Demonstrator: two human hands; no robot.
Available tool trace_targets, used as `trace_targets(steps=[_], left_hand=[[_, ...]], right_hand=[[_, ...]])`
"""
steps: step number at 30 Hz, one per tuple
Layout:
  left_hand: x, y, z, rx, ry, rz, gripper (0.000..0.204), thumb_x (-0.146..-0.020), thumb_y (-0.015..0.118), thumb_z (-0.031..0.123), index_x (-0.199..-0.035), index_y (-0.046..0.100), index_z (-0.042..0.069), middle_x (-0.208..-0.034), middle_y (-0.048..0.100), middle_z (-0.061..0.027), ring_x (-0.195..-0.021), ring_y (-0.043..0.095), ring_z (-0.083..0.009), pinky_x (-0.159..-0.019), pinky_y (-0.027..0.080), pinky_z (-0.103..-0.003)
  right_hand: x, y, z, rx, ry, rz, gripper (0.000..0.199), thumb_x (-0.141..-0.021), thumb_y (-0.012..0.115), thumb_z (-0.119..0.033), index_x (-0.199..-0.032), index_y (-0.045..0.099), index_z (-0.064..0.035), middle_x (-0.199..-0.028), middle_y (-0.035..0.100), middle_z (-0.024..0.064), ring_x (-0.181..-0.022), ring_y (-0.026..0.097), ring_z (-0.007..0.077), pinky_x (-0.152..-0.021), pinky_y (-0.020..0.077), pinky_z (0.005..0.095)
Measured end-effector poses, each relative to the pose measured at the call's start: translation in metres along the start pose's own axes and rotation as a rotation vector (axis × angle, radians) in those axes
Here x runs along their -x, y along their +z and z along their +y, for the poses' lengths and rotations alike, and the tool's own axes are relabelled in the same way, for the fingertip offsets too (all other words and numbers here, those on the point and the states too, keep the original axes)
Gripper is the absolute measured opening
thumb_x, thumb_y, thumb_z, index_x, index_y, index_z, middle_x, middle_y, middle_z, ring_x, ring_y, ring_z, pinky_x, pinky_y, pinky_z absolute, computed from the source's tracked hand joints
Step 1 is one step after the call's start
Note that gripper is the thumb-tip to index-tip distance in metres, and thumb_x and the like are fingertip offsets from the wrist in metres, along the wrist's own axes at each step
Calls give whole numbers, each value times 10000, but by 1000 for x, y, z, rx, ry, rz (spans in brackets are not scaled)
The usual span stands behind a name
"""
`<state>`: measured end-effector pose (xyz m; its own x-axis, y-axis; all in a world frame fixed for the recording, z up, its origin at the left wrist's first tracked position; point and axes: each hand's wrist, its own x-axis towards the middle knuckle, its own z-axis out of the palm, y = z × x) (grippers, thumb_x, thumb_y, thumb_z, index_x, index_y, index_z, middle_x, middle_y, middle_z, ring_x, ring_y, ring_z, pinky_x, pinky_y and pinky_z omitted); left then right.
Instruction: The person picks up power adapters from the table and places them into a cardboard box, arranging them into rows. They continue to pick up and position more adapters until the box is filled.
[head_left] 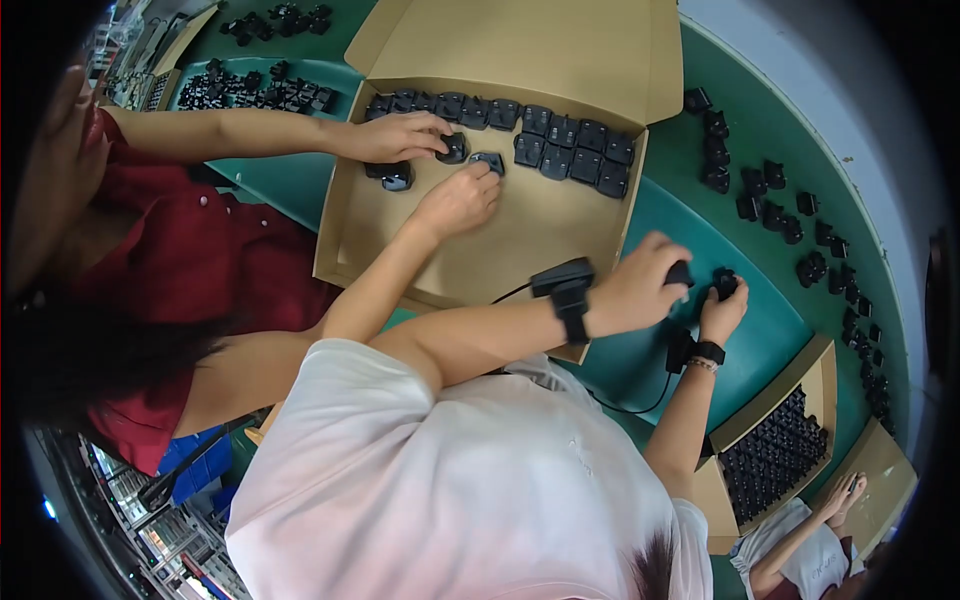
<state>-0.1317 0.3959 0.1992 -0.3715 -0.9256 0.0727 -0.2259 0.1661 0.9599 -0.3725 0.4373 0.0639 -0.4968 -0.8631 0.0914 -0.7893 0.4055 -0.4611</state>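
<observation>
My left hand [640, 287], slightly blurred, is closed around a small black plug adapter [680, 274] beside the right wall of the open cardboard box. To its right, over the green tabletop, my right hand [722, 312] grips a second black plug adapter [724, 281] between thumb and fingers. Rows of black plug adapters [591, 135] stand along the far side of the cardboard box [440, 262]. Reaching in from the left, a co-worker in red has one hand [400, 137] on an adapter [453, 148] and the other hand [462, 203] on another adapter [487, 162].
Loose black adapters [773, 174] lie scattered along the green table [690, 225] on the right. A second cardboard box [826, 385], filled with black pieces, stands at the lower right, near another person's hands [845, 497]. More black pieces [255, 92] cover the table at the upper left.
</observation>
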Motion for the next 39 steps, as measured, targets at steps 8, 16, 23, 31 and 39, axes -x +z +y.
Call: trace_targets(steps=[8,16,23,31,39], left_hand=[[79,-77,1,-38,-134,46,396,-772,719,93,-1126,562,10,-1037,547,-142,-914,587,-262,-787,496,-327],[119,-124,-6,-19,-253,121,377,-799,722,150,-1113,569,8,-1027,557,-114,-849,596,-206,-738,497,-292],[138,-149,14,-66,-291,70,366,-809,725,144,-1112,578,1,-999,570,-83,-791,587,-129,-689,485,-246],[168,-163,22,17,-339,70,381,-785,735,153,-1098,582,-1,-998,564,-98,-796,583,-162,-706,494,-273],[172,-137,33,69,-370,123,390,-847,709,158,-1164,545,0,-955,603,-40,-783,569,-67,-685,477,-211]], right_hand=[[4,-3,8,-21,-55,41,536,-719,701,-16,-1217,502,-15,-1176,581,187,-1098,523,398,-953,416,453],[20,-16,-10,110,21,-56,584,-712,766,-98,-1223,503,4,-1144,603,223,-1058,577,395,-913,469,431],[54,-29,-33,50,133,-79,652,-688,816,-211,-1224,499,-18,-1160,598,225,-1083,561,397,-908,464,443],[54,-34,-29,101,118,-91,714,-709,799,-264,-1289,461,-17,-1179,590,231,-1095,548,407,-929,452,451],[57,-41,-28,140,77,-117,740,-716,793,-245,-1315,439,8,-1203,572,232,-1121,520,404,-958,433,448]])
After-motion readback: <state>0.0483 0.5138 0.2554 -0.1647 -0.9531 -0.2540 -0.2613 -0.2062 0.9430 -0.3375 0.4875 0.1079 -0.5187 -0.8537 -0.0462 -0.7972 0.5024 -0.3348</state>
